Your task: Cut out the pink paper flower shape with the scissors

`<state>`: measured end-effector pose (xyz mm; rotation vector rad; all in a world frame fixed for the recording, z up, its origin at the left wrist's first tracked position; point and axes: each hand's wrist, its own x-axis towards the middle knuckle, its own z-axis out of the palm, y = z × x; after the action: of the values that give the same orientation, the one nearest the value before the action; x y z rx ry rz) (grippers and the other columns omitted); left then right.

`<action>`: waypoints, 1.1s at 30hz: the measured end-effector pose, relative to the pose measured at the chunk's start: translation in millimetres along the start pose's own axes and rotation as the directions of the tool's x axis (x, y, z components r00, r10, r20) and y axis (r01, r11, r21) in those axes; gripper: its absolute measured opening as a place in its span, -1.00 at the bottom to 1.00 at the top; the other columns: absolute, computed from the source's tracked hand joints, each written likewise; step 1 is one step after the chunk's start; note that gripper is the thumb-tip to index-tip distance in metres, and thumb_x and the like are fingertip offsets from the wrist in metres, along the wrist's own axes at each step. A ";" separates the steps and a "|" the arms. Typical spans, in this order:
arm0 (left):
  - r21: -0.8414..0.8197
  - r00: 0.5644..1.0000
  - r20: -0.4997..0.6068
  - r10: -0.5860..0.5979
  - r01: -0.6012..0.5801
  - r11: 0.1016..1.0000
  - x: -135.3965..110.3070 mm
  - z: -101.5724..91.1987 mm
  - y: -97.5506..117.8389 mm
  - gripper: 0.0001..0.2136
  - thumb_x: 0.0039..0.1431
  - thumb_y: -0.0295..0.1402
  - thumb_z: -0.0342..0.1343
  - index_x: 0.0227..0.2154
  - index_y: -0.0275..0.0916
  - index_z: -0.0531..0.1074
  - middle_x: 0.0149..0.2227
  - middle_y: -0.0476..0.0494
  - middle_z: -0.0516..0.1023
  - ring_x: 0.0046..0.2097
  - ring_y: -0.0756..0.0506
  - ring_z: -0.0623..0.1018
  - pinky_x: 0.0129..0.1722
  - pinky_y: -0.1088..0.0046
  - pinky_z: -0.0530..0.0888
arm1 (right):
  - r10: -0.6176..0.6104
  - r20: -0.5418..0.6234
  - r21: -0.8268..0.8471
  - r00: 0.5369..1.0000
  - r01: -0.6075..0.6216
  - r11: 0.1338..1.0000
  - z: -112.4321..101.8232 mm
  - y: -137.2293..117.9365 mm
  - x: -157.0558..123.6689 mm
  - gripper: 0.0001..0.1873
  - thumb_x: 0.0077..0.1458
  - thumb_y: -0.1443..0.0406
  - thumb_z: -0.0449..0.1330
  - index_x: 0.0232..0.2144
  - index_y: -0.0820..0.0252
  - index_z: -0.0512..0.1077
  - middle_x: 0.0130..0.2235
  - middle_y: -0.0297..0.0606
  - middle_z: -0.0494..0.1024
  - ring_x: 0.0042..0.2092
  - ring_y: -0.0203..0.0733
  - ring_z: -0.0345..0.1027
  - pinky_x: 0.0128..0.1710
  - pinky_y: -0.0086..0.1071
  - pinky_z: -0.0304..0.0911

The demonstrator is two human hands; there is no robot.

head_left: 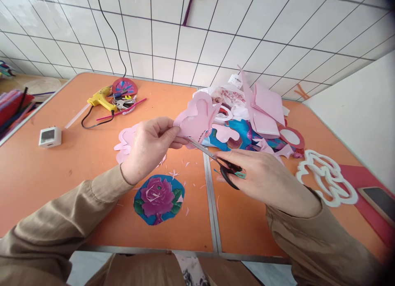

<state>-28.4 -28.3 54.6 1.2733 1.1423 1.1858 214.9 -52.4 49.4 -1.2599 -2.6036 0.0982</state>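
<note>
Between thumb and fingers, my left hand [154,144] pinches a pink scalloped sheet [196,113], perhaps felt or foam, holding it up over the table. My right hand [262,177] grips black-handled scissors [228,170], whose blades reach the lower edge of that sheet. Whether the blades are fully closed I cannot tell. More pink scalloped cutouts [125,144] lie behind my left wrist, partly hidden by it. Below my hands a blue round piece with a purple rose [159,199] rests flat on the orange table [191,232], with small pink scraps on and around it.
A yellow glue gun [101,100] with its cord, keys [125,103] and a white cube-shaped device [49,136] are at left. Pink sheets [265,109], patterned fabric and scraps are heaped at the back right. White scalloped outlines [328,179] and a phone [379,201] lie at right.
</note>
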 end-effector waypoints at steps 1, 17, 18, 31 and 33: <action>-0.006 1.000 -0.002 -0.002 0.002 1.000 0.4 -0.2 -0.3 -0.86 0.20 -0.40 0.15 -0.45 -0.32 0.49 -0.42 -0.16 0.69 -0.31 -0.11 0.71 -0.28 0.46 0.64 | -0.004 -0.009 -0.019 1.000 0.004 1.000 0.3 -0.8 0.2 -0.82 0.11 0.43 0.11 -0.29 0.16 0.49 -0.49 -0.38 0.45 -0.49 -0.26 0.27 -0.52 -0.38 0.04; -0.023 0.985 0.144 -0.098 0.102 0.994 4.3 -6.5 -0.6 -0.87 0.17 -0.36 0.22 -0.42 -0.33 0.52 -0.44 -0.16 0.68 -0.39 -0.08 0.68 -0.36 0.48 0.62 | -0.063 -0.010 0.016 0.998 0.064 0.998 -4.6 1.8 -7.7 -0.80 0.15 0.42 0.09 -0.26 0.15 0.51 -0.47 -0.36 0.44 -0.48 -0.27 0.27 -0.52 -0.41 0.08; -0.013 0.980 0.167 -0.104 0.108 0.994 4.8 -7.5 -0.3 -0.86 0.16 -0.34 0.23 -0.43 -0.32 0.52 -0.45 -0.16 0.67 -0.40 -0.08 0.68 -0.36 0.47 0.62 | -0.054 0.017 0.041 0.998 0.053 0.998 -5.7 2.3 -8.5 -0.78 0.16 0.42 0.08 -0.26 0.15 0.51 -0.47 -0.36 0.43 -0.48 -0.28 0.26 -0.52 -0.42 0.09; 0.076 0.966 0.246 -0.079 0.062 0.995 5.1 -10.3 6.2 -0.84 0.12 -0.31 0.24 -0.49 -0.29 0.51 -0.46 -0.18 0.67 -0.41 -0.12 0.68 -0.32 0.38 0.64 | -0.016 0.122 0.382 0.992 -0.032 0.924 -15.6 3.6 -10.2 -0.70 0.16 0.37 0.14 -0.11 0.09 0.58 -0.51 -0.38 0.43 -0.50 -0.31 0.32 -0.55 -0.49 0.23; 0.078 0.970 0.229 -0.076 0.059 0.995 4.8 -10.6 6.2 -0.85 0.13 -0.32 0.23 -0.48 -0.29 0.52 -0.47 -0.15 0.67 -0.42 -0.11 0.67 -0.33 0.37 0.64 | 0.009 0.122 0.392 0.992 -0.057 0.918 -15.4 1.3 -9.2 -0.75 0.14 0.36 0.15 -0.17 0.11 0.59 -0.48 -0.36 0.47 -0.48 -0.30 0.35 -0.54 -0.48 0.25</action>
<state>-38.6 -23.0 61.0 1.3767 1.0535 0.9258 225.2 -59.5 62.3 -1.1766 -2.4819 0.6887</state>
